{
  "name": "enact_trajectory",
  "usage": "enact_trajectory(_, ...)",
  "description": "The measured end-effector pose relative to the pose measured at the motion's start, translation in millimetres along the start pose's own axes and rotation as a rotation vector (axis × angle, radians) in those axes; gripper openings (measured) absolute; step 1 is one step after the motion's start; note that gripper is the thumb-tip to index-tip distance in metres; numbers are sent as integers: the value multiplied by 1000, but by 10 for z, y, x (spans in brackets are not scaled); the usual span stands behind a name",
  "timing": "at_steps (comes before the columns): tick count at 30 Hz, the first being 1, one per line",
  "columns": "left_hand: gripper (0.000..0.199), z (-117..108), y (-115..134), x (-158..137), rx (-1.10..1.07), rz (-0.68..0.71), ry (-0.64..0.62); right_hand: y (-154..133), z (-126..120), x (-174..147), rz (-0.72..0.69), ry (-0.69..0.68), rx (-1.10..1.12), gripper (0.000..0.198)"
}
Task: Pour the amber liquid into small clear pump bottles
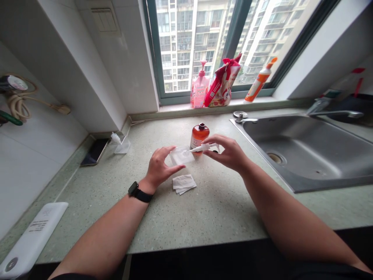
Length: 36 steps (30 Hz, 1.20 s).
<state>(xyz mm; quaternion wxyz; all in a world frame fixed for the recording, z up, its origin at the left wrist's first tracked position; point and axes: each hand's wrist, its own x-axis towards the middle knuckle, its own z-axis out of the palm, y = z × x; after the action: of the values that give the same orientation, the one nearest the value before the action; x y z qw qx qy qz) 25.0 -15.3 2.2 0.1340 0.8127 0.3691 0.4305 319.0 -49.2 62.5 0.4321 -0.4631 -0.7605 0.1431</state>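
Note:
My left hand (161,165) is closed round a clear, squarish plastic bottle (181,157), which lies tilted with its mouth to the right. In the fingertips of my right hand (229,151) is a white pump head (206,147), its narrow end pointing left at the clear bottle. Whether that end is inside the mouth or just against it, I cannot tell. Behind them stands an amber bottle (200,133) with a white label and an uncapped neck. A small black object (215,151) shows partly under my right fingers. Folded white tissue (184,183) lies just in front.
A phone (95,152) and a small clear container with a white top (121,144) rest at the left. A white power bank-like device (35,237) lies near the front left. The steel sink (314,151) is at right. A pink pump bottle (199,89) stands on the windowsill.

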Motion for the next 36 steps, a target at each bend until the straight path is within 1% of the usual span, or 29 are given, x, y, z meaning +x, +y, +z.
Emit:
enact_trajectory(4, 72, -9, 34, 0, 18, 28, -28, -3, 65, -18, 38, 7, 124, 32)
enact_trajectory(7, 72, -1, 57, -9, 9, 56, -47, 25, 194, -40, 110, 3, 281, 36)
enact_trajectory(10, 73, 12, 80, -17, -32, 41, -58, 56, 349, -61, 166, -20, 419, 39)
enact_trajectory(13, 73, 22, 97, -16, -89, 17, -55, 84, 476, -81, 159, -54, 465, 37)
enact_trajectory(16, 71, 27, 104, -12, -154, -9, -50, 106, 557, -102, 174, -43, 496, 36)
enact_trajectory(19, 70, 36, 107, -16, -198, -43, -63, 115, 596, -119, 207, -21, 546, 44)
enact_trajectory(21, 71, 43, 112, -23, -202, -58, -77, 111, 604, -126, 209, -16, 561, 52)
enact_trajectory(23, 72, 48, 120, -30, -206, -63, -88, 101, 607, -131, 211, -7, 563, 55)
enact_trajectory(25, 71, 51, 126, -33, -223, -70, -94, 91, 615, -135, 218, -6, 572, 53)
enact_trajectory(31, 68, 49, 124, -19, -341, -140, -125, 53, 661, -148, 240, -64, 646, 47)
enact_trajectory(34, 66, 49, 125, -15, -381, -158, -139, 34, 658, -149, 262, -73, 710, 49)
enact_trajectory(36, 67, 48, 121, -16, -377, -175, -122, 42, 635, -145, 277, -82, 750, 52)
